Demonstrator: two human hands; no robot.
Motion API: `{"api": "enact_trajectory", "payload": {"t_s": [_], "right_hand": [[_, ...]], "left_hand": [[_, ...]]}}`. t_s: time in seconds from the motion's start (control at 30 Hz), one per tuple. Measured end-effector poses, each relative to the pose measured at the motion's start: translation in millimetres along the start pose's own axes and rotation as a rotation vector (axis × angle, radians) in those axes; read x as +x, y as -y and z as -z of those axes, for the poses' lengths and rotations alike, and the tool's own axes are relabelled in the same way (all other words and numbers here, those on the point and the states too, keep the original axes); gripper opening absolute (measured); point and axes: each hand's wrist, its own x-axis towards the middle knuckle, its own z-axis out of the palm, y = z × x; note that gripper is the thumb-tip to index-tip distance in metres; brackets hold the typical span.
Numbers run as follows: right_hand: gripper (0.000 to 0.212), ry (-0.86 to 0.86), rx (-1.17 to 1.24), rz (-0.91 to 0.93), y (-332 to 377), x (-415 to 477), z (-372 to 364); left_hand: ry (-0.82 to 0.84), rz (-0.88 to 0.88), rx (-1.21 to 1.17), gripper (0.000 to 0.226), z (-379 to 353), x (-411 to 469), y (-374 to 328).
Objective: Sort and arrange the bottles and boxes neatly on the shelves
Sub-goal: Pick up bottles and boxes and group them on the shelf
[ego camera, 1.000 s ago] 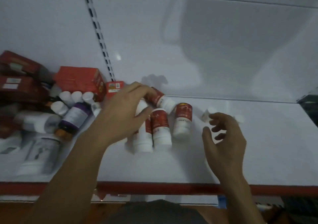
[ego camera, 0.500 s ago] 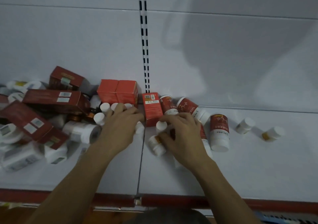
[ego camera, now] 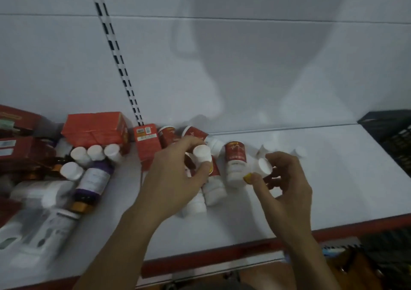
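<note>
Left bottle: the left hand (ego camera: 175, 178) is pinching a small white-capped bottle (ego camera: 202, 154) over the red-label bottles (ego camera: 235, 158), which are lying on the white shelf (ego camera: 333, 189).
Right bottle: the right hand (ego camera: 287, 183) is curling round a second small bottle (ego camera: 263, 167), just beside them.
Doing it well: in my judgement, each small bottle is asking for a firm hold on the body, then for standing cap up on bare shelf, without knocking the lying ones.
Around: red cartons (ego camera: 145, 145) are waiting at the left.

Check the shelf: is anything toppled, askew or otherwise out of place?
Yes. Red-labelled white plastic bottles lie on their sides mid-shelf, a purple-labelled bottle lies toppled at the left, and dark red cardboard boxes are heaped askew beside it. No spill shows.
</note>
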Motion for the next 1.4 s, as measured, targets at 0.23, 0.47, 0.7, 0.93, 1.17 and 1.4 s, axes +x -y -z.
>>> {"api": "enact_trajectory", "payload": {"t_s": [0.23, 0.47, 0.7, 0.93, 1.17, 1.4], "right_hand": [[0.038, -0.033, -0.186, -0.092, -61, 37, 101], [0.032, 0.242, -0.372, -0.097, -106, 60, 130], [0.03, 0.313, -0.506, 0.093, -77, 70, 133], [0.02, 0.543, -0.301, 0.401, -18, 74, 56], [0.025, 0.923, -0.356, 0.65, 45, 35, -60], [0.053, 0.938, -0.843, 0.702, 55, 2, -138]], "left_hand": [[0.129, -0.15, 0.281, 0.025, -105, 39, -63], [0.246, -0.095, 0.682, 0.018, -165, 49, -72], [0.111, -0.022, 0.741, 0.037, -129, 16, -68], [-0.063, 0.282, 0.808, 0.022, -21, -9, -25], [-0.066, 0.421, 0.905, 0.03, 84, -7, 53], [-0.059, 0.315, 0.913, 0.029, 100, 7, 78]]}}
